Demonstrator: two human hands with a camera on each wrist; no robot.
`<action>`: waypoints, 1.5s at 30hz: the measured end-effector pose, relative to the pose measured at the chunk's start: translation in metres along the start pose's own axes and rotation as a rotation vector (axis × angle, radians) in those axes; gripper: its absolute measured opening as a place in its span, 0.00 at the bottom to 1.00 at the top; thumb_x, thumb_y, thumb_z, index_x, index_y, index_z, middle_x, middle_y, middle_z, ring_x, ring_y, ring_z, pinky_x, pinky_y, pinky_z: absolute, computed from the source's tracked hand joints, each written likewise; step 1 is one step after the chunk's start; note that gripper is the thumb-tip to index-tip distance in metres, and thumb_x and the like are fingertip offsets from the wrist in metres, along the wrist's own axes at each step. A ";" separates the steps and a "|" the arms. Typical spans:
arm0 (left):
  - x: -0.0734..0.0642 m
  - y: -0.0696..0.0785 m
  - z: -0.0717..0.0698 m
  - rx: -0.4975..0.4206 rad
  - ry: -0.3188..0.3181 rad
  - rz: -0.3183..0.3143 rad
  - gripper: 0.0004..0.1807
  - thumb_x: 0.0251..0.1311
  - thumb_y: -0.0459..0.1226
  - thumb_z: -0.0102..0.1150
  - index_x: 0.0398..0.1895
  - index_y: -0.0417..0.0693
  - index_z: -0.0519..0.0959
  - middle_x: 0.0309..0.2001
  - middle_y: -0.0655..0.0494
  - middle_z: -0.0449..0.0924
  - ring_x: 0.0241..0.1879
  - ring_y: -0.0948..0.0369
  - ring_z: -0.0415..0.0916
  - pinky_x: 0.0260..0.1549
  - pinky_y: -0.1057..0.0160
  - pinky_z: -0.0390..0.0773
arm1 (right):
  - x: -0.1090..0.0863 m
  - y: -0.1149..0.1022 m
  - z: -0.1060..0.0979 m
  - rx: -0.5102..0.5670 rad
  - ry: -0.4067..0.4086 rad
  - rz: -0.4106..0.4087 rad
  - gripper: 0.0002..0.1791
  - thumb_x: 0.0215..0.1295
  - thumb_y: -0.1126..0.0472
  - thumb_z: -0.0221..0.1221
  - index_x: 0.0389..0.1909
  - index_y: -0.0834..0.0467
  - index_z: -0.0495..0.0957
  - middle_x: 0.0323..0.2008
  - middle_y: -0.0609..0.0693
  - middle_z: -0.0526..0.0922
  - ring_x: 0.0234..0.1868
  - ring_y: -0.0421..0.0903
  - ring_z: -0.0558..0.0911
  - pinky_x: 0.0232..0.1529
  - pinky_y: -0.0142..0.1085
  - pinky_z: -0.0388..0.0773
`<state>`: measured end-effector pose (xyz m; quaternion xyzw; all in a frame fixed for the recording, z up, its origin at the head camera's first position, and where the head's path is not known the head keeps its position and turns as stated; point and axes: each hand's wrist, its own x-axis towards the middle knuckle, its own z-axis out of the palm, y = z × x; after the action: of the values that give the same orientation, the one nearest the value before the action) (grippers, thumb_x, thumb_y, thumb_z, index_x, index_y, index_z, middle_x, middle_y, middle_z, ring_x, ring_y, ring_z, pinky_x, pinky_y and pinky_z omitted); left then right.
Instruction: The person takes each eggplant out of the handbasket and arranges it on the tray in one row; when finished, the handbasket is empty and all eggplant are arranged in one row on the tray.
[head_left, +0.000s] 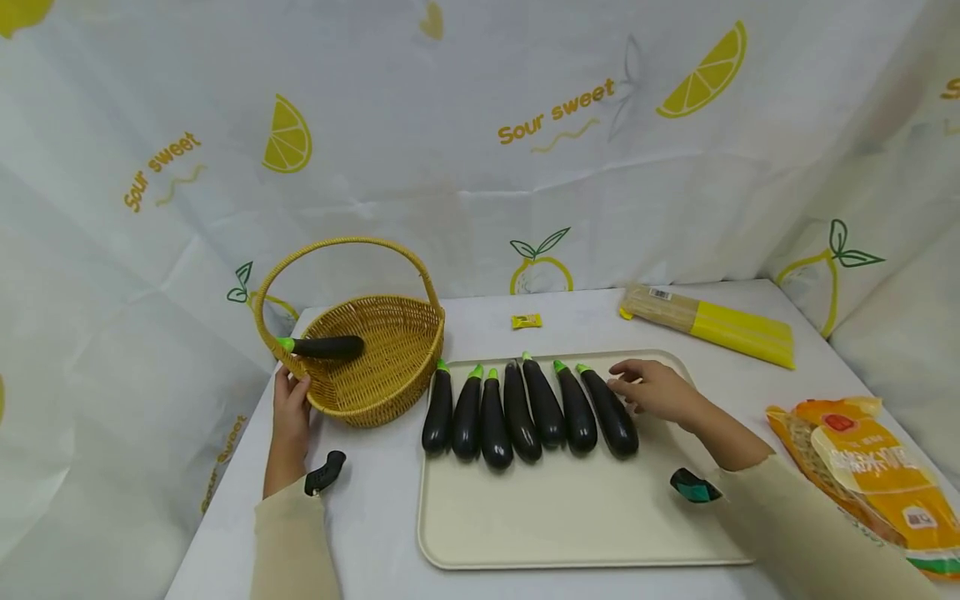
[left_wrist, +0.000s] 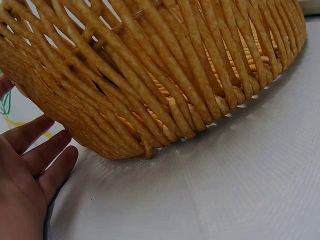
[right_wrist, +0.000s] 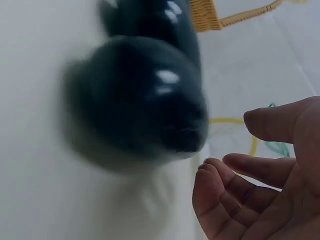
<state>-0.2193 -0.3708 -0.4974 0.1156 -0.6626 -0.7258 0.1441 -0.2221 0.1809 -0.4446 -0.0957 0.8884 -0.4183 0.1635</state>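
Observation:
A wicker basket with a tall handle holds one eggplant, its green stem end lying over the left rim. My left hand is at the basket's left side, the extended fingers against the outer weave in the left wrist view. Several dark eggplants lie in a row on a cream tray, stems pointing away from me. Beside the rightmost eggplant, my right hand hovers with loosely bent fingers and nothing between them. The right wrist view shows a gap between thumb and fingers.
Behind the tray lies a small yellow packet. A pack of dry noodles with a yellow end is at the back right. An orange food bag lies right of the tray. Printed white cloth hangs around the table.

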 end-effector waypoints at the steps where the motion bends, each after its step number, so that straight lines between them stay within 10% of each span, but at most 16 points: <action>1: 0.001 0.001 -0.001 -0.003 0.002 0.000 0.24 0.74 0.39 0.41 0.71 0.59 0.56 0.72 0.52 0.56 0.67 0.61 0.57 0.61 0.66 0.59 | 0.007 -0.008 -0.001 -0.031 0.008 -0.017 0.26 0.72 0.54 0.54 0.62 0.69 0.69 0.49 0.63 0.77 0.37 0.50 0.81 0.36 0.41 0.80; 8: 0.005 0.005 -0.002 -0.035 0.013 0.012 0.24 0.74 0.38 0.42 0.71 0.57 0.57 0.71 0.49 0.58 0.64 0.60 0.60 0.57 0.68 0.62 | 0.071 -0.096 0.027 -0.240 -0.008 -0.245 0.22 0.70 0.53 0.56 0.58 0.63 0.75 0.46 0.56 0.81 0.44 0.51 0.80 0.41 0.44 0.77; 20: 0.000 -0.005 -0.003 -0.027 -0.008 0.046 0.25 0.74 0.40 0.44 0.71 0.54 0.57 0.69 0.49 0.61 0.62 0.58 0.63 0.55 0.67 0.64 | 0.149 -0.241 0.159 -0.438 -0.138 -0.507 0.21 0.71 0.54 0.57 0.62 0.57 0.74 0.52 0.50 0.80 0.52 0.43 0.78 0.50 0.36 0.73; 35: 0.006 -0.006 -0.001 -0.006 -0.034 0.045 0.25 0.73 0.41 0.45 0.71 0.53 0.56 0.68 0.47 0.61 0.61 0.58 0.65 0.57 0.64 0.63 | 0.222 -0.270 0.243 -0.485 -0.309 -0.505 0.44 0.63 0.58 0.65 0.75 0.52 0.52 0.68 0.47 0.63 0.66 0.42 0.66 0.62 0.34 0.63; 45: 0.005 -0.005 -0.005 -0.016 -0.006 0.061 0.24 0.73 0.39 0.44 0.70 0.52 0.57 0.65 0.48 0.64 0.57 0.59 0.67 0.51 0.68 0.66 | 0.217 -0.269 0.239 -0.442 -0.195 -0.444 0.24 0.66 0.55 0.62 0.62 0.50 0.71 0.56 0.47 0.73 0.53 0.42 0.74 0.50 0.34 0.71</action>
<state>-0.2222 -0.3764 -0.5032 0.0920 -0.6605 -0.7267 0.1649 -0.3262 -0.2262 -0.4249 -0.3597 0.8953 -0.2296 0.1281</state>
